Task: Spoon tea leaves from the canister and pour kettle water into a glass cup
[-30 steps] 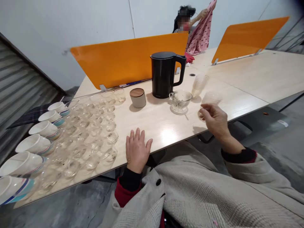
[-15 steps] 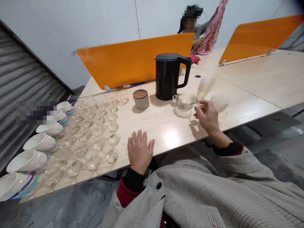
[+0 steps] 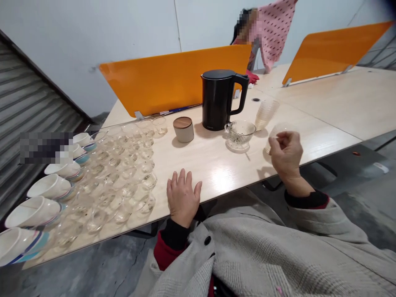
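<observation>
Head view: right hand (image 3: 286, 154) pinching clear cup (image 3: 276, 134) near glass pitcher (image 3: 239, 133); left hand (image 3: 183, 198) flat, spread on table (image 3: 216, 165). Next move needs firm grip on cup rim.

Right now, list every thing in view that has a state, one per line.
kettle: upright, lid shut.
canister: upright, wooden lid on.
glass pitcher: upright, looks empty.
stack of clear cups: nested, leaning.
small glass cups: upright in rows.
white bowls: tipped on their sides.
left hand: flat on table, holding nothing.
right hand: fingers curled at a clear cup.
</observation>
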Available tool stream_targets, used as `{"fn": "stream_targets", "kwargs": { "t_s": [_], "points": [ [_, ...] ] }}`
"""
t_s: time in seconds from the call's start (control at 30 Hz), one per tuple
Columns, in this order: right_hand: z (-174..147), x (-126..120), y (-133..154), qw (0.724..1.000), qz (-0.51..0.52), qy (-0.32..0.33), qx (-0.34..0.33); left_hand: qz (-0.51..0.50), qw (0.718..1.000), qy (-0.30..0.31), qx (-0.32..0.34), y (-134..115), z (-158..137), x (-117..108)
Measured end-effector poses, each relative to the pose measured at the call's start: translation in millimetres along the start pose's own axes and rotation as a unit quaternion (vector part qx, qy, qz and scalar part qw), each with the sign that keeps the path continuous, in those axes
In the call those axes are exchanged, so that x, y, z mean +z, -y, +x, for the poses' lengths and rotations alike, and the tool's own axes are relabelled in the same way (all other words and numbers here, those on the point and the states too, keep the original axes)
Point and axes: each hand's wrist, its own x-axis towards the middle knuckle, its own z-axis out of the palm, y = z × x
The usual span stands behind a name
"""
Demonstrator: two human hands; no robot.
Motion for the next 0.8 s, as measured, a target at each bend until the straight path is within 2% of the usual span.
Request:
{"fn": "stream_targets", "kwargs": {
  "t_s": [0.07, 0.13, 0.2, 0.3, 0.37, 0.5, 0.8],
  "points": [
    [9, -17, 0, 0.996, -0.054, -0.064, -0.038, -0.001, 1.0, 0.001, 0.006, 1, 1, 0],
    [19, -32, -2, 0.983, -0.136, -0.083, -0.086, -0.002, 1.0, 0.0, 0.01, 1, 1, 0],
    [27, -41, -5, 0.966, -0.222, -0.05, -0.125, -0.003, 1.0, -0.004, 0.012, 1, 1, 0],
    [34, -44, -11, 0.943, -0.298, 0.034, -0.143, -0.006, 1.0, -0.007, 0.01, 2, 1, 0],
    [38, -41, -15, 0.939, -0.306, 0.078, -0.138, -0.007, 1.0, -0.006, 0.009, 2, 1, 0],
    [45, -37, -22, 0.938, -0.306, 0.11, -0.12, -0.006, 1.0, -0.012, 0.013, 2, 1, 1],
    [54, -43, -21, 0.95, -0.272, 0.085, -0.126, -0.001, 1.0, -0.014, 0.022, 3, 1, 2]
  ]
}}
